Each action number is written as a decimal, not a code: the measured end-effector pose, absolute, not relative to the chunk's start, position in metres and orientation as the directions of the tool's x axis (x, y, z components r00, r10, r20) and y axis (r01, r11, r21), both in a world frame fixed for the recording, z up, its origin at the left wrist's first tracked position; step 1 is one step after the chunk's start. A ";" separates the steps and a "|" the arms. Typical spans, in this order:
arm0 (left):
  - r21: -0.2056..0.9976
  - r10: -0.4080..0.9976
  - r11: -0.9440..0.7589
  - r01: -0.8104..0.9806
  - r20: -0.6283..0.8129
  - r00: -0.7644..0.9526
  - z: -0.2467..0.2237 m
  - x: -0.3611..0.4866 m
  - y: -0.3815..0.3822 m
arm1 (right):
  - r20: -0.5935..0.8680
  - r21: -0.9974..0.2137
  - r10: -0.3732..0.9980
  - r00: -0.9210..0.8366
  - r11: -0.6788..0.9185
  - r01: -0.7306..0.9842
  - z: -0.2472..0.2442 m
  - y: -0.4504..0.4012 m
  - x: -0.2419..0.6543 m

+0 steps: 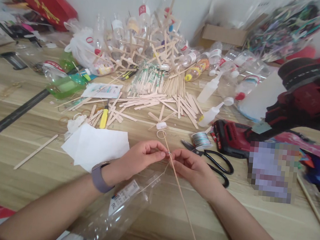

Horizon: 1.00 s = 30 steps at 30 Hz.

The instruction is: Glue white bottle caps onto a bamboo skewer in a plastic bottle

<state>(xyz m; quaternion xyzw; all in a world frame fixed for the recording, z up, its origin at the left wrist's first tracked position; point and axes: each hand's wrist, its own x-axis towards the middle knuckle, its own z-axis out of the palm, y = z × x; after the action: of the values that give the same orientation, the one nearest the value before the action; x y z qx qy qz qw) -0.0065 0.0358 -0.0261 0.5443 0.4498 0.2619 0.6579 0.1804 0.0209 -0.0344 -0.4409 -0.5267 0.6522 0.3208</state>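
Observation:
A long thin wooden stick (182, 195) slants from the lower edge up to between my hands, with a small loop (161, 134) at its upper end. My left hand (148, 154) pinches a thin string at the stick. On the other side of the stick, my right hand (189, 168) has its fingers closed at the same spot; what they grip is too small to make out. The string (154, 180) trails down to a clear plastic bottle (113, 221) lying below my hands.
Black-handled scissors (218, 165), a wire spool (202, 140) and a red cordless drill (231, 138) lie right. White paper (98, 146) and a yellow screwdriver (104, 117) are left. Craft sticks (147, 100), bottles and glue bottles (209, 87) crowd the back of the wooden table (40, 184).

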 end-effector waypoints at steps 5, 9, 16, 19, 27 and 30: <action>0.952 0.836 0.268 0.146 -0.305 0.456 -0.027 -0.007 0.036 | -0.244 -0.969 0.890 -0.385 -0.234 0.075 -0.033 0.019 0.181; 0.956 0.846 0.253 0.147 -0.292 0.446 -0.029 -0.008 0.036 | -0.238 -0.971 0.906 -0.351 -0.220 0.090 -0.036 0.021 0.182; 0.955 0.854 0.249 0.164 -0.296 0.428 -0.029 -0.007 0.036 | -0.245 -0.970 0.906 -0.345 -0.230 0.083 -0.038 0.021 0.182; 0.956 0.853 0.248 0.159 -0.293 0.432 -0.030 -0.007 0.036 | -0.244 -0.970 0.911 -0.332 -0.231 0.080 -0.037 0.020 0.181; 0.954 0.847 0.261 0.148 -0.300 0.439 -0.029 -0.007 0.035 | -0.272 -0.959 0.925 -0.267 -0.283 -0.002 -0.038 0.023 0.180; 0.954 0.851 0.262 0.143 -0.299 0.432 -0.029 -0.007 0.035 | -0.300 -0.939 0.915 -0.269 -0.333 -0.087 -0.039 0.023 0.180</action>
<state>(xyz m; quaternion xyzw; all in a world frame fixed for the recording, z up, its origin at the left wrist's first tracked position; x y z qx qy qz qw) -0.0073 0.0354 -0.0290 0.5427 0.4579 0.2726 0.6492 0.1803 0.0232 -0.0391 -0.4729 -0.4378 0.6654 0.3767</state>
